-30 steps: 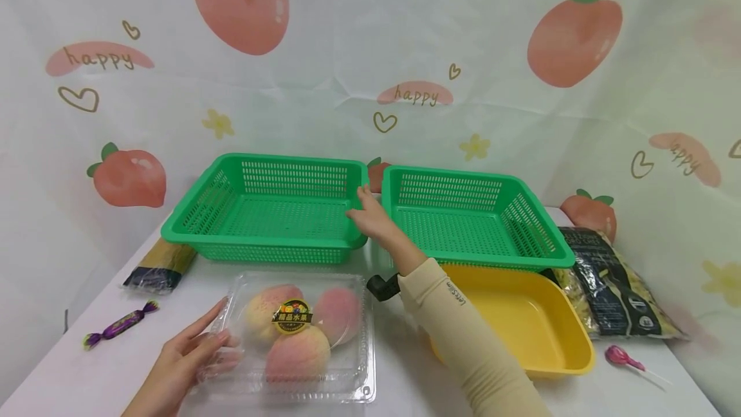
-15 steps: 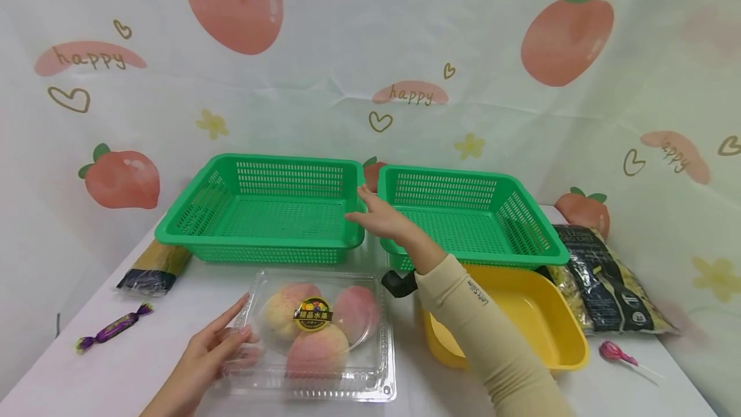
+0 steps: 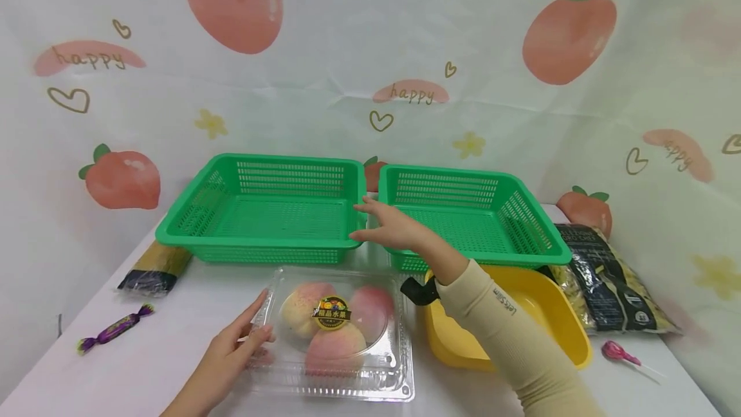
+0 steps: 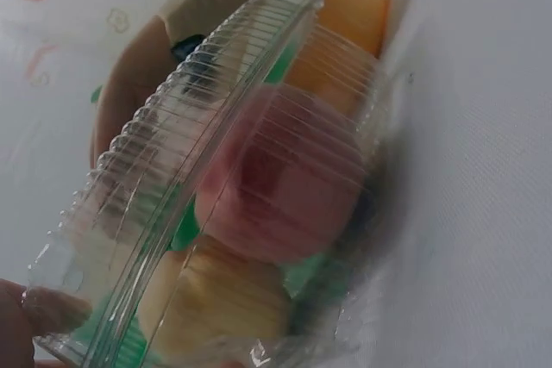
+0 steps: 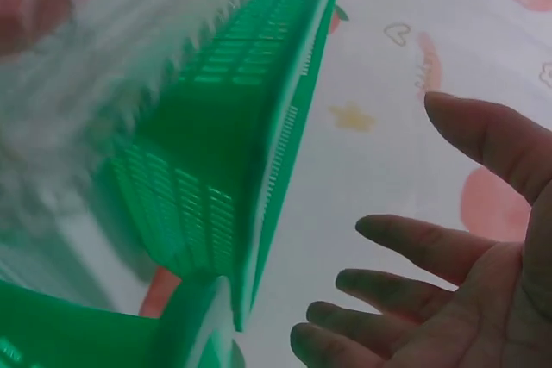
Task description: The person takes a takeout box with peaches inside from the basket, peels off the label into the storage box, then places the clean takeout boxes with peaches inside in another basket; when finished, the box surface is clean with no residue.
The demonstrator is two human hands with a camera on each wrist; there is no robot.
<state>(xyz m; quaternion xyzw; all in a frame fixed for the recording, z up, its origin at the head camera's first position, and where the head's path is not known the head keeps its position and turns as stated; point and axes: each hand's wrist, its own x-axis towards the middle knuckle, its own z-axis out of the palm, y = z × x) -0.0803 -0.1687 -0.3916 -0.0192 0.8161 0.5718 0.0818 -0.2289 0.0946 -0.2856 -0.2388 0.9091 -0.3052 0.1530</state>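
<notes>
Left hand (image 3: 228, 356) fingers flat, pressing peach box (image 3: 336, 333); right hand (image 3: 393, 227) open, empty, between green baskets (image 3: 272, 208). Slide box steadily.

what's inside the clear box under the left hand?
The clear box holds three peaches under a closed lid with a label sticker. The left hand touches its left edge. The box floor beneath the fruit is hidden.

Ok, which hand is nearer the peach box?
Left. The left hand touches the peach box at its left edge; the right hand is farther back, between the green baskets.
</notes>
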